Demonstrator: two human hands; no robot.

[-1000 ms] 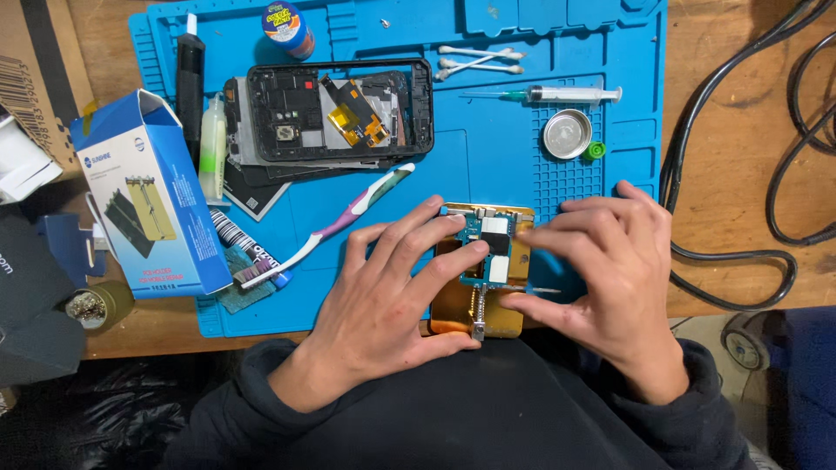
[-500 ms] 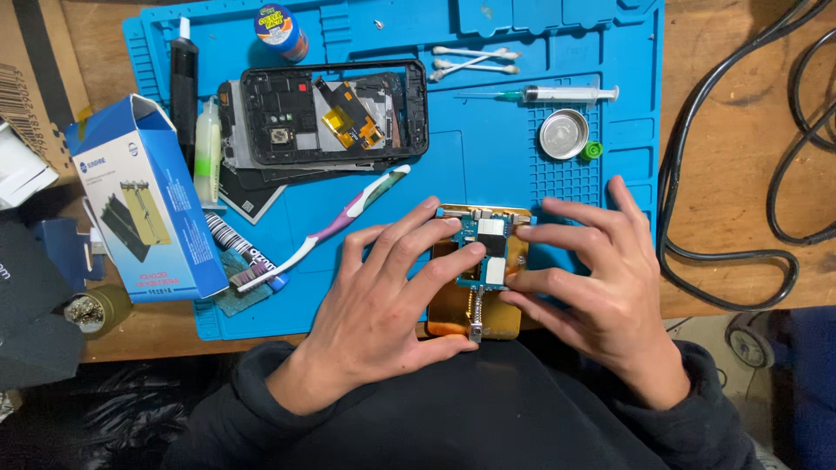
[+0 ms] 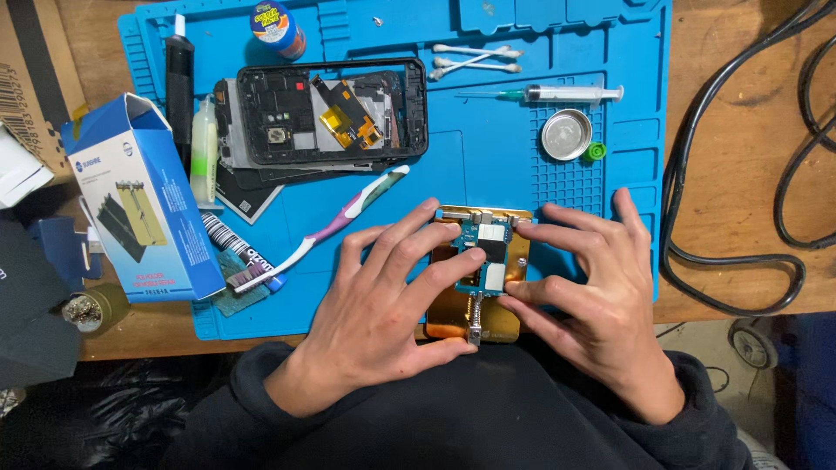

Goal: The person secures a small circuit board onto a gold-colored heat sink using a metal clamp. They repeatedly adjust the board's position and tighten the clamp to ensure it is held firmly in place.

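Small blue circuit board (image 3: 484, 254) sits on gold metal holder plate (image 3: 477, 305), mat's 6 o'clock edge. Left hand (image 3: 383, 305) and right hand (image 3: 601, 300) pinch board edges, fingers spread. Gutted black phone frame (image 3: 331, 109) at 11 o'clock: disassembly done, board clamping unfinished.

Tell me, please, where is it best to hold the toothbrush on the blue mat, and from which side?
Probably the white-and-purple handle of the toothbrush, from above. It lies flat and diagonal on the blue mat; its upper end is free, while the bristle end lies among clutter near the left hand.
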